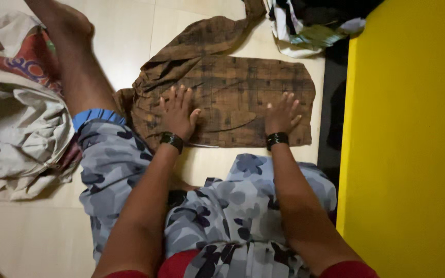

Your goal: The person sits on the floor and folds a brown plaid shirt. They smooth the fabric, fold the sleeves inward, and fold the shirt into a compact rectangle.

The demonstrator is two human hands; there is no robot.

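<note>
Both hands lie flat, palms down and fingers spread, gripping nothing. The left hand (178, 113) presses on the brown checked garment (233, 98) near its bunched left part; the right hand (283, 114) presses on the garment's right half, close to the near edge. Each wrist carries a dark band.

The garment lies on the pale floor (130, 41) directly in front of the seated person's knees. Its right portion is smoothed flat; its left portion is rumpled, and a long strip trails away toward the top of the view.

Risks, as judged from here: the rumpled left part could hold creases if pressed as it lies, and the trailing strip could drag the cloth askew if either palm slides. The smooth floor may let the whole piece slip under pressure.

No container is visible. Loose cloth is kept in heaps only: a pile of pale and red patterned cloth (19, 113) lies at the person's left, beside the outstretched leg in blue patterned trousers (109, 154), and a mixed heap of clothes (315, 23) sits at the far right, next to a yellow surface (413, 144).
</note>
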